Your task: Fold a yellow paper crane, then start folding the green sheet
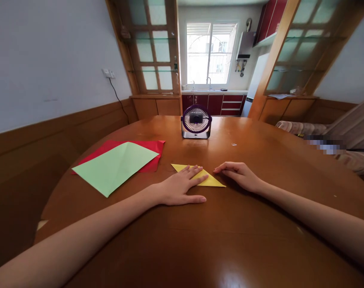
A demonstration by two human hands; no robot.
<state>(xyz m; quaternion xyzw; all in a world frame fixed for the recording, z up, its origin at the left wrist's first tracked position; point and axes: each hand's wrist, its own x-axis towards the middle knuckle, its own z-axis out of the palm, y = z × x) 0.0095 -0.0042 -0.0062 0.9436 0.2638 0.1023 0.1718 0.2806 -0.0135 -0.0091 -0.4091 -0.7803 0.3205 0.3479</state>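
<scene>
A folded yellow paper triangle (213, 181) lies flat on the wooden table. My left hand (182, 187) rests spread on top of it, palm down, hiding its middle and lower left part. The thumb lies on the bare wood in front of the paper. Just right of the triangle is my right hand (240, 175), its fingers loosely bent and pointing left. It grips nothing that I can see, and a small gap separates its fingertips from the yellow edge.
To the left, a pale green paper sheet (116, 168) overlaps a red paper sheet (154, 160). A small purple desk fan (196, 122) stands toward the table's far side. A small whitish scrap (233, 144) lies on the table (182, 248) right of the fan.
</scene>
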